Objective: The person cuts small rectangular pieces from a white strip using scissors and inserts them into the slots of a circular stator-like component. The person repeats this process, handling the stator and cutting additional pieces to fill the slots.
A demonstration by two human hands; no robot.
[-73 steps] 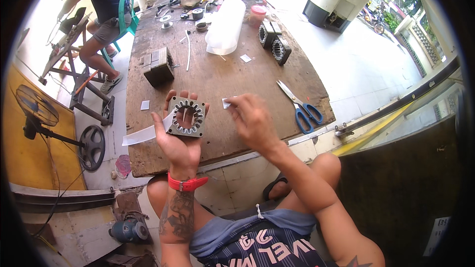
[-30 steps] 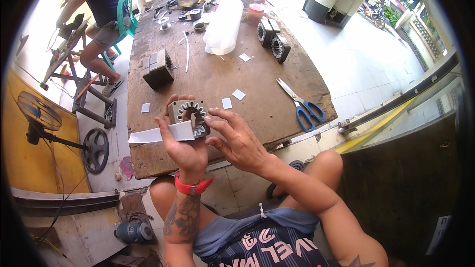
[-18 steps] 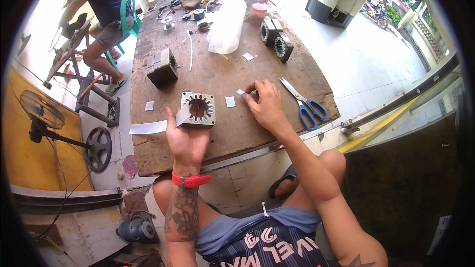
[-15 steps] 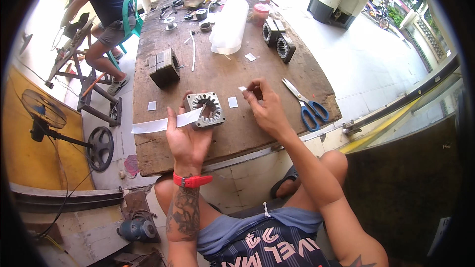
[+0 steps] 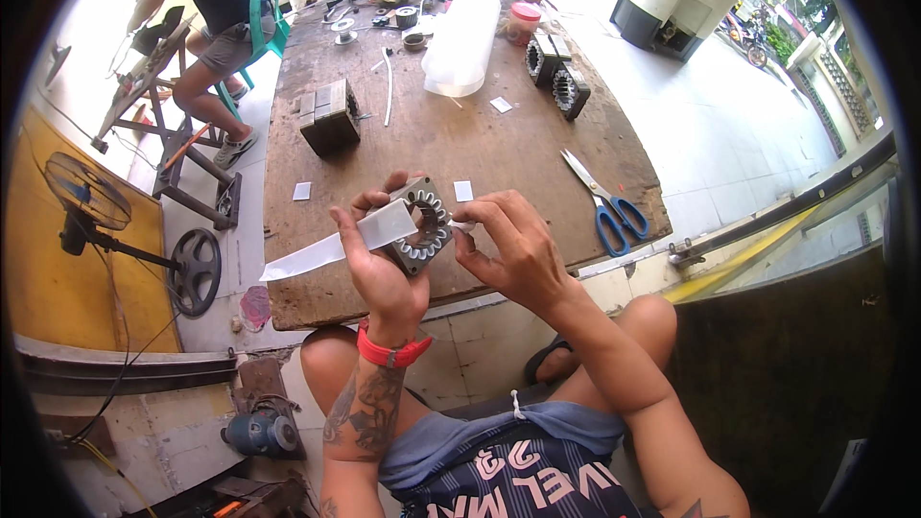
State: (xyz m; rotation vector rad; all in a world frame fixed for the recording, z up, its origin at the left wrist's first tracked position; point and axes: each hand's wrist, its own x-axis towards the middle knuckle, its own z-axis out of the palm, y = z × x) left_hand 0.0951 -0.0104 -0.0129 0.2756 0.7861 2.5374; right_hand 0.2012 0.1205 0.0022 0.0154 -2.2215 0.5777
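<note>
My left hand (image 5: 391,280) is closed around a square metal motor stator core (image 5: 414,249), tilted with its slotted bore toward the right. White liners show in its slots. A long white insulation strip (image 5: 321,257) runs between my left thumb and fingers, one end lying across the core's face. My right hand (image 5: 523,247) pinches a small white piece of insulation paper (image 5: 464,225) at the bore's right side; whether it is inside a slot is hidden by my fingers. Cut white pieces (image 5: 463,191) (image 5: 302,192) lie on the wooden table beyond.
Blue-handled scissors (image 5: 619,221) lie open at right. A stator block (image 5: 329,120) stands at left, two stator cores (image 5: 570,94) at right. Farther back are a white sheet roll (image 5: 462,43), a red-lidded jar (image 5: 523,23) and tools. A person (image 5: 213,10) sits far left; a fan (image 5: 82,192) stands near.
My right hand has moved left and down, bringing its small paper piece to the stator core. My left hand has turned the core and raised it slightly to the right.
</note>
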